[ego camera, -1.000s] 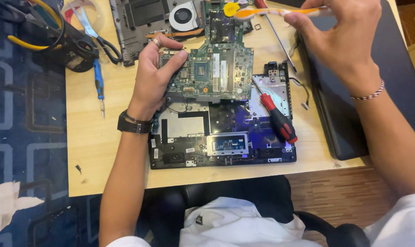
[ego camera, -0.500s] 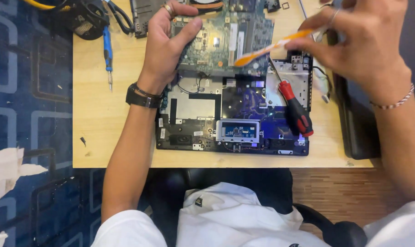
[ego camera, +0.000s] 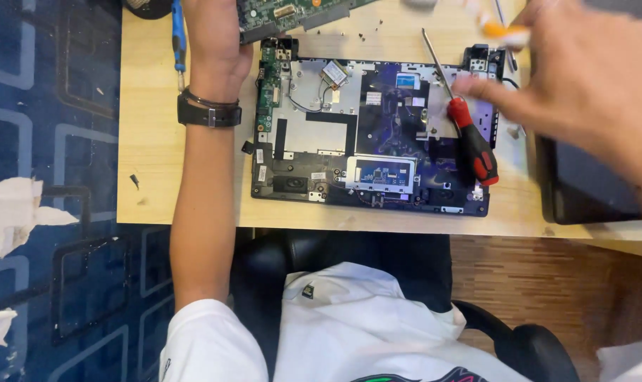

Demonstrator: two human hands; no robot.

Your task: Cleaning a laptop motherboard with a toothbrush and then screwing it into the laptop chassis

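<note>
My left hand (ego camera: 215,39), with a black watch on its wrist, grips the green motherboard (ego camera: 292,10) at the top edge of the view, lifted clear of the open laptop base (ego camera: 314,134). The base lies on the wooden table (ego camera: 151,177), its metal plates and blue inner surface exposed. A red-and-black screwdriver (ego camera: 469,138) rests across the right side of the base. My right hand (ego camera: 590,78) is blurred above the base's right end, one finger stretched close to the screwdriver's handle. An orange pry tool (ego camera: 503,33) sticks out from its fingers.
A blue screwdriver (ego camera: 178,35) lies on the table left of my left hand. Small screws (ego camera: 363,32) are scattered beyond the base. A black slab, probably the laptop's lid (ego camera: 590,191), lies at the right. Blue carpet with white scraps (ego camera: 16,212) is at the left.
My left hand has lifted the motherboard off the base and carried it toward the table's far side. My right hand has swung down near the screwdriver. The view has moved closer.
</note>
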